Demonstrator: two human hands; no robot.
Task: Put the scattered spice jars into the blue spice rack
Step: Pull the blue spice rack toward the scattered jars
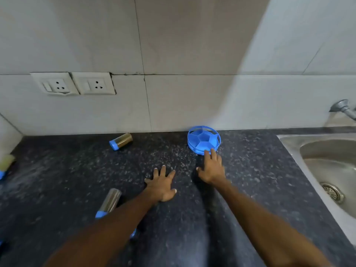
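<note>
Spice jars lie scattered on their sides over the dark speckled tabletop (192, 218), none yet in the blue spice rack (203, 140), which sits at one o'clock against the wall. Both hands are released and grasp nothing: the right hand (211, 168) touches the rack's near rim with its fingertips, the left hand (162, 185) rests spread flat. Three jars show clearly: one at eleven o'clock (121, 141), one at eight o'clock (109, 203), one at the left edge (5, 164); a blue cap (133, 233) peeks from under the left forearm. They look light, rigid, smooth and liable to roll; gripping around mid-body seems best.
</note>
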